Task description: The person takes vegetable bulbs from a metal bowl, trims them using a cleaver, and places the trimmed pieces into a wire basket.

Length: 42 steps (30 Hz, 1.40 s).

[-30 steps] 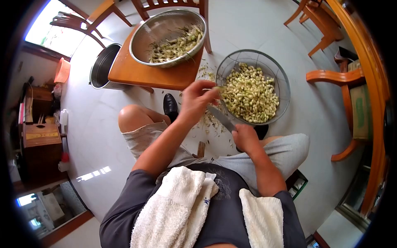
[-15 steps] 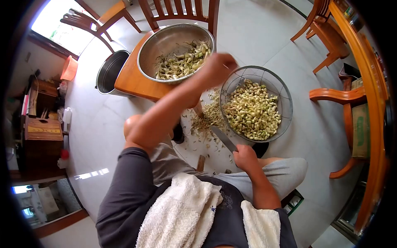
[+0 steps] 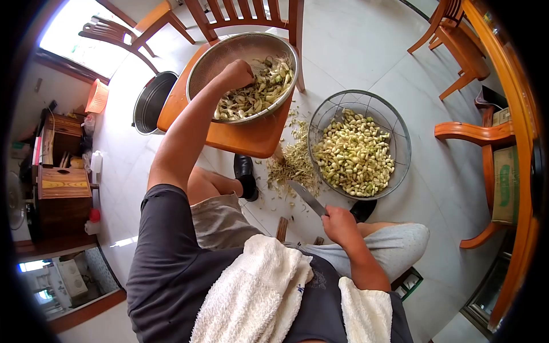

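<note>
Left hand (image 3: 236,75) is down in the steel colander (image 3: 200,62), far left of centre, fingers curled at the left side of the untrimmed bulbs (image 3: 271,84); fingertips hidden, so no way to say how wide they are or whether they've got a bulb. Right hand (image 3: 341,224), near side, has fingers wrapped fully around the handle of the knife (image 3: 307,198), blade angled far-left over the floor, tip near the trimmings (image 3: 294,163). Colander sits on the wooden chair (image 3: 243,140), backrest just behind it. Trimmed bulbs (image 3: 354,151) fill much of the wire basket (image 3: 402,134) on the floor, right of the chair; trimmings are heaped between the two. Metal bucket (image 3: 153,102) is tight against the chair's left; orange plastic basket (image 3: 98,96) farther left. Black shoes: left one (image 3: 244,168) near the chair's front edge, right one (image 3: 363,210) at the wire basket's near rim. Cardboard box (image 3: 505,186) well off right.
</note>
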{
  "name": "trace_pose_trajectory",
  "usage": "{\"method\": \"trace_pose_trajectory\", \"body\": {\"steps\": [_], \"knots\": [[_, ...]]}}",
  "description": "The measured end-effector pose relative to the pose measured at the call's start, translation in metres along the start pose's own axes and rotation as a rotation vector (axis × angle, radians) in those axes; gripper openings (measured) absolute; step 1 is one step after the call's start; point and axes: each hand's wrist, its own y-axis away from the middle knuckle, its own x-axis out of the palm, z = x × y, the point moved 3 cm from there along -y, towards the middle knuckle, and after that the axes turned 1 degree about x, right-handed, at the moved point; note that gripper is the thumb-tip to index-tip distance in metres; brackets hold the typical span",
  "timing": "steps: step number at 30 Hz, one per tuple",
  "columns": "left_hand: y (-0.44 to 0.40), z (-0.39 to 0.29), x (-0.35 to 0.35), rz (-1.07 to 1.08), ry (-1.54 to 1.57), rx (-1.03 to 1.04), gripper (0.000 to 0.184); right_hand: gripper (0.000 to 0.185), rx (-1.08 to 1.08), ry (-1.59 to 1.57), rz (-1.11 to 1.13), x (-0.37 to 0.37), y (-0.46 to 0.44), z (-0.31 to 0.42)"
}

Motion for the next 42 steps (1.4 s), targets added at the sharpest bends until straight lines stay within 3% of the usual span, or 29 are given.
{"method": "trace_pose_trajectory", "body": {"steps": [8,11,17,20,23,27,28,35,38,42], "knots": [[-0.008,0.003,-0.001,0.053,0.006,0.007,0.031,0.016,0.003,0.008,0.01,0.0,0.001,-0.001],[-0.002,0.004,-0.004,0.027,-0.011,0.066,0.032,0.016,0.012,0.007,-0.031,0.003,0.001,-0.003],[0.01,0.004,-0.005,0.001,0.103,-0.103,0.031,0.015,-0.038,0.007,-0.089,0.002,0.001,-0.003],[0.009,0.015,-0.002,-0.11,0.12,-0.029,0.029,0.016,-0.032,0.004,-0.097,-0.002,0.003,-0.001],[0.015,0.028,-0.013,-0.209,0.304,0.008,0.026,0.017,-0.017,-0.048,-0.159,-0.007,0.004,-0.002],[0.077,-0.011,-0.046,-0.196,0.64,0.098,0.019,0.018,-0.002,-0.206,-0.28,-0.022,0.01,0.001],[0.087,-0.013,-0.042,-0.109,0.899,0.121,0.018,0.016,-0.011,-0.237,-0.31,-0.029,0.012,0.005],[0.207,-0.081,0.046,0.169,1.728,0.132,0.013,0.017,-0.336,-0.471,-0.593,-0.056,0.03,0.038],[0.225,-0.098,0.089,0.144,1.783,0.039,0.011,0.02,-0.481,-0.465,-0.678,-0.057,0.036,0.051],[0.236,-0.105,0.113,0.09,1.722,-0.083,0.011,0.023,-0.49,-0.425,-0.623,-0.051,0.038,0.051]]}}
